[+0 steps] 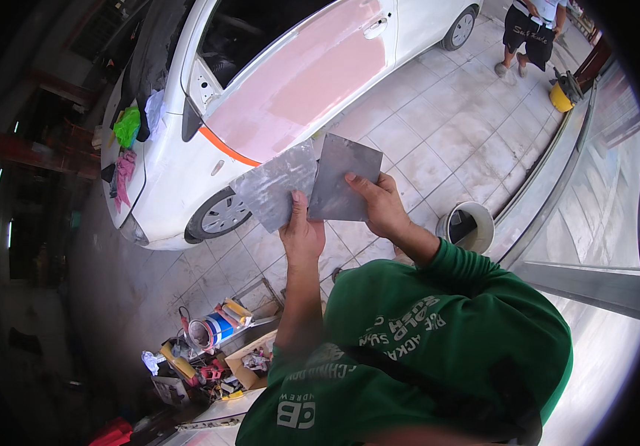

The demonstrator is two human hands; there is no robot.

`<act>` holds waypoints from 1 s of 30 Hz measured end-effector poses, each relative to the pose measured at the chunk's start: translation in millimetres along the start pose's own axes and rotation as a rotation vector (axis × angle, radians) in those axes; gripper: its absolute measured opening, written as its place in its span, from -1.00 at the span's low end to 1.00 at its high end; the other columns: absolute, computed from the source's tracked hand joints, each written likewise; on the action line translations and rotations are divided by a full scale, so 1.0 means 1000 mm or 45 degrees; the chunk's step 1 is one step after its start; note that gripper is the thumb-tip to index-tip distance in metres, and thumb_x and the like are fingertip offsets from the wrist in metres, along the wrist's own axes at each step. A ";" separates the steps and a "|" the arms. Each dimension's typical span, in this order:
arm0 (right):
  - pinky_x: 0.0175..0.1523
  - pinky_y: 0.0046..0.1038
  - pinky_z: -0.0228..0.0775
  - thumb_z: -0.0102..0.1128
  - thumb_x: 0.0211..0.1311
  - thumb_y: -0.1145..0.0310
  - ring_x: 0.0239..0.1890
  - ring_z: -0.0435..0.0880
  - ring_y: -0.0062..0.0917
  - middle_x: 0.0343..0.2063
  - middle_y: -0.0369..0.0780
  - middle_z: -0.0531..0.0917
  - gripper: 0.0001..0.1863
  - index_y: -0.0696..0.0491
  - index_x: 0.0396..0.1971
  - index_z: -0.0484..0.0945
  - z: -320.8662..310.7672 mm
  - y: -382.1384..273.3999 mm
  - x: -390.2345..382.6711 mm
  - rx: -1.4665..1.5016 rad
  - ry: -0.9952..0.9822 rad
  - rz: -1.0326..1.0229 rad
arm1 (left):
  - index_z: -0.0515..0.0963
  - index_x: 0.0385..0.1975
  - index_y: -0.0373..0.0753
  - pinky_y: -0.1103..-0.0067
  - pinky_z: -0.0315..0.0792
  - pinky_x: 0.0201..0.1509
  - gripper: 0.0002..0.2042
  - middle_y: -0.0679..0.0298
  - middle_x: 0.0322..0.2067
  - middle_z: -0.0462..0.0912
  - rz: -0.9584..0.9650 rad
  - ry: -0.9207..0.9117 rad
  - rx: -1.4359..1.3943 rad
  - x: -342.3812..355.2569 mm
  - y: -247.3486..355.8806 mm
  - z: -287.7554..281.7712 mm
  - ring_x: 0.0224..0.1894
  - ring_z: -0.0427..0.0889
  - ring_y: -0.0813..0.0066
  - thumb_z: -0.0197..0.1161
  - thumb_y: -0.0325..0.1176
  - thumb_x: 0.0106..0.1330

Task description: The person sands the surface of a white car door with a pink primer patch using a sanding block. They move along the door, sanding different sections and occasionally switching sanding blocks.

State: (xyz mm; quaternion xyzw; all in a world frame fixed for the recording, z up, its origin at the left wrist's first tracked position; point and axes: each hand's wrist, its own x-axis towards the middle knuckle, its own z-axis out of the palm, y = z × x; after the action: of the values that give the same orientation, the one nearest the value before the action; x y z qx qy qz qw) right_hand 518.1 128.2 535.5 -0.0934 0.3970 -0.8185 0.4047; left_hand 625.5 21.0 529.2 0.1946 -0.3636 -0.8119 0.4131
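My left hand [304, 236] is closed on a light grey flat plate [274, 186] with whitish smears, its thumb lying on the face. In my right hand [388, 209] is a darker grey rectangular plate [344, 172], pinched with the thumb on top. The two plates are side by side, their near edges touching or slightly overlapping; I cannot tell which. Beyond them stands a white car [164, 178]. Its door [312, 82] carries pink and brownish patches, and a strip of orange tape [227, 149] runs along the door's front edge.
A white bucket [476, 215] stands on the tiled floor at my right, near a glass panel [595, 201]. At lower left are a blue-and-white can [220, 325], a cardboard box [242, 364] and assorted tools. Another person [532, 33] stands at the far right near a yellow bucket [561, 97].
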 end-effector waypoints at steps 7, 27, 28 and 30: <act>-0.14 -0.49 0.55 0.21 0.39 0.31 -0.24 0.67 -0.58 -0.26 -0.14 0.72 -0.66 0.34 -0.12 0.57 0.004 -0.028 -0.004 -0.385 -0.049 -0.098 | 0.43 0.22 -0.23 0.40 0.47 0.24 -0.62 0.21 0.10 0.59 0.026 -0.110 0.101 -0.012 -0.008 0.001 0.14 0.55 0.37 0.22 -0.50 0.42; 0.11 -0.39 0.44 0.10 0.45 0.08 0.04 0.62 -0.37 -0.07 -0.07 0.68 -0.51 0.19 0.10 0.53 -0.013 -0.065 -0.004 -1.142 -0.658 0.313 | 0.53 -0.13 -0.33 0.48 0.45 0.12 -0.56 0.23 -0.18 0.60 -0.153 -0.705 0.563 0.016 0.024 -0.035 -0.07 0.57 0.42 0.17 0.03 0.45; 0.14 -0.39 0.43 0.08 0.46 0.06 0.08 0.60 -0.41 -0.05 -0.10 0.67 -0.48 0.20 0.15 0.50 -0.012 -0.070 -0.009 -1.061 -0.545 0.362 | 0.58 -0.26 -0.32 0.47 0.47 0.13 -0.61 0.23 -0.26 0.60 -0.098 -0.548 0.418 0.023 0.032 -0.030 -0.12 0.61 0.42 0.13 -0.04 0.50; 0.18 -0.40 0.41 0.07 0.47 0.03 0.12 0.57 -0.44 0.01 -0.12 0.63 -0.42 0.23 0.21 0.43 -0.018 -0.056 -0.012 -0.651 -0.356 0.206 | 0.56 -0.39 -0.22 0.38 0.44 0.18 -0.62 0.33 -0.40 0.57 0.099 -0.065 0.156 0.047 0.040 -0.044 -0.09 0.61 0.41 0.18 0.02 0.45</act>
State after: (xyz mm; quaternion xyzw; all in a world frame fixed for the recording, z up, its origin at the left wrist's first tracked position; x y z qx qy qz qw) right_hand 484.8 167.2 566.1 -0.2723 0.5368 -0.6361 0.4829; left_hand 646.5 -52.1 529.8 0.1846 -0.4304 -0.7761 0.4223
